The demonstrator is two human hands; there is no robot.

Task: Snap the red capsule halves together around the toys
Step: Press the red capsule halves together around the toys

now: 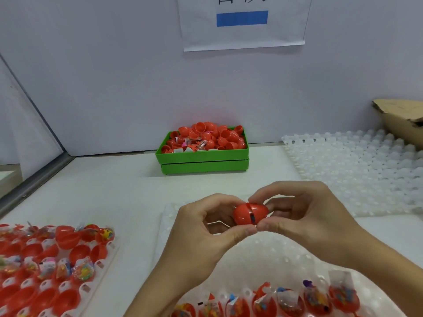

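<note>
1. Red capsule [250,213], halves pressed nearly together, dark seam gap visible; apparently not fully snapped.
2. Pinched from both sides above the counter [109,193]: left hand [206,229] on one half, right hand [304,216] on the other, fingers curled around it.
3. Below, near tray [274,255] with open halves holding bagged toys [313,296], uncapped.
4. Left tray [87,287] likewise filled, mostly unclosed.
5. Behind, green bin [202,159] heaped with loose halves; much apparently left.
</note>
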